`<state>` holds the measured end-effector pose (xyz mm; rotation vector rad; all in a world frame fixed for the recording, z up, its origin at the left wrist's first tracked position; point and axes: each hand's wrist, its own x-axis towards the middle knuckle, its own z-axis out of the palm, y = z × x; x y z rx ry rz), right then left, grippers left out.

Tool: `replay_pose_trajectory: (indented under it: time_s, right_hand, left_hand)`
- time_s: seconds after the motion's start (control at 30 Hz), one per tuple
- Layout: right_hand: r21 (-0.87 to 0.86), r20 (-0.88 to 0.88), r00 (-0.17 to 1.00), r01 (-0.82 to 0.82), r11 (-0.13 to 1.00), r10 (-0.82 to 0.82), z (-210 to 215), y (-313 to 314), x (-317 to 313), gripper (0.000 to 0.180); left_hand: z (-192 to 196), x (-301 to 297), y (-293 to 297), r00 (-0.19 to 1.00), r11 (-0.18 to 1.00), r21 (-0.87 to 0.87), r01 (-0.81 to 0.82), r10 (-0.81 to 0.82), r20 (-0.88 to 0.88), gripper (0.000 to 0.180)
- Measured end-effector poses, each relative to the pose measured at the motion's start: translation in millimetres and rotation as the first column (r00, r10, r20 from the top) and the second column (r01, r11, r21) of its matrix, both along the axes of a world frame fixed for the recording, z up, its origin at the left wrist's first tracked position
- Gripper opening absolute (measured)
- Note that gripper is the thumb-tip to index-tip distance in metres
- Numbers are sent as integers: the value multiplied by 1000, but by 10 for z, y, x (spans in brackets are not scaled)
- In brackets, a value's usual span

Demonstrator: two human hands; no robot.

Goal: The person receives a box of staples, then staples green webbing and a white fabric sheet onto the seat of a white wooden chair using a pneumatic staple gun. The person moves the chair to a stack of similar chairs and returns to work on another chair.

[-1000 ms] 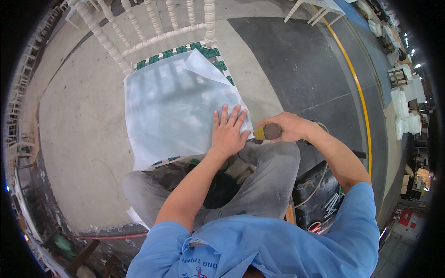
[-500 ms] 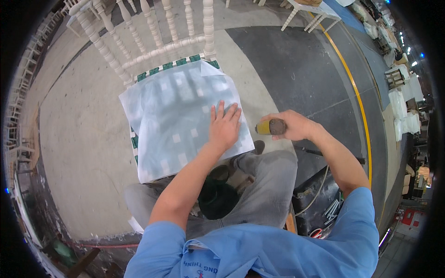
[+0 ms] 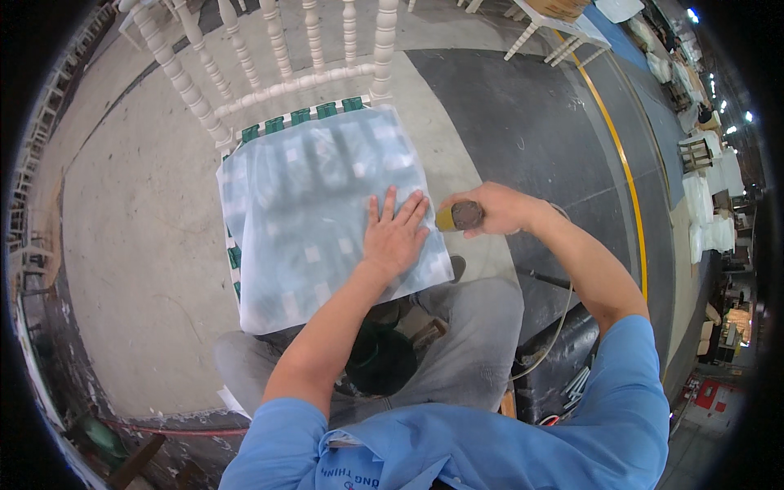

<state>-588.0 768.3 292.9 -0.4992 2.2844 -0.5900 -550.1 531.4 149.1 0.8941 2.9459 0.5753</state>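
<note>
A white chair [image 3: 294, 85] with a spindle back stands before me, green webbing [image 3: 327, 110] showing along the far and left edges of its seat. Over the seat lies a thin white cloth [image 3: 286, 204], with the webbing's checker pattern showing through. My left hand [image 3: 394, 238] presses flat on the cloth near its right side, fingers spread. My right hand [image 3: 508, 209] grips a yellow air staple gun [image 3: 464, 216] with a worn dark end, right at the cloth's right edge. Its nose is hidden, so I cannot tell whether it touches the seat frame.
A pale hose [image 3: 563, 314] curves behind my right forearm. Beside my right leg is a black padded surface [image 3: 555, 359] holding metal staple strips [image 3: 576, 384] and red-handled scissors [image 3: 550, 420]. A white stool-like piece [image 3: 563, 26] stands far right, near a yellow floor line [image 3: 614, 122].
The staple gun has moved left to the seat's right edge. The cloth's far right corner, folded over before, now lies flatter. My left hand stays pressed on the cloth.
</note>
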Motion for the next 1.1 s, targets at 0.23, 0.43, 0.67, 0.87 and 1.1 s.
replay_pose_trajectory:
  time_s: [0.23,0.43,0.67,0.87,1.1]
  right_hand:
    - [0,-53,998,-18,1000,18,-32,84,-75,70]
    - [-52,-118,993,-13,999,7,67,87,-426,69]
    - [7,-89,994,-57,998,58,-88,-101,-707,67]
    - [14,-99,994,-47,999,48,-98,-49,-733,69]
    - [-21,-159,987,-12,1000,8,-4,-21,-1034,67]
  left_hand:
    - [-36,-78,-5,999,996,90,-21,17,38,58]
    - [-51,-653,-55,995,993,113,-21,31,-95,55]
    - [-157,-711,-53,998,999,44,-23,26,-66,55]
    - [-152,-697,-76,999,997,65,-29,32,-42,55]
    - [-99,-1210,-79,991,995,35,-91,94,-98,55]
